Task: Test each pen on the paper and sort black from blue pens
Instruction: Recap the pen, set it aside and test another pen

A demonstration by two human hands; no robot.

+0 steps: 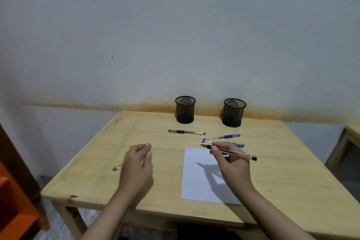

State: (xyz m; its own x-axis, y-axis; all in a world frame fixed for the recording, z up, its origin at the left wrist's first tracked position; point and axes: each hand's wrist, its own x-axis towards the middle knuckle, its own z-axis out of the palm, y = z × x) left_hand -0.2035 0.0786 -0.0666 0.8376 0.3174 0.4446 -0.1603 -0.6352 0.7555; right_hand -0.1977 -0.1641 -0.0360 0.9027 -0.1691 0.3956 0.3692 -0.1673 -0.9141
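My right hand (231, 161) holds an uncapped clear pen with a black end (236, 154) above the white paper (202, 183), tip pointing left. My left hand (137, 163) hovers over the table and pinches a small dark pen cap (149, 144) at its fingertips. A black pen (186, 132) lies in front of the left mesh cup (185, 109). Two blue pens (222, 137) (238, 145) lie just beyond the paper, near the right mesh cup (233, 112). Another pen (117, 167) shows only its end from under my left hand. A small blue mark (187, 149) sits at the paper's top left corner.
The wooden table (93, 177) stands against a stained wall. An orange shelf (17, 200) is at the lower left, and part of a second wooden table (350, 136) is at the right edge.
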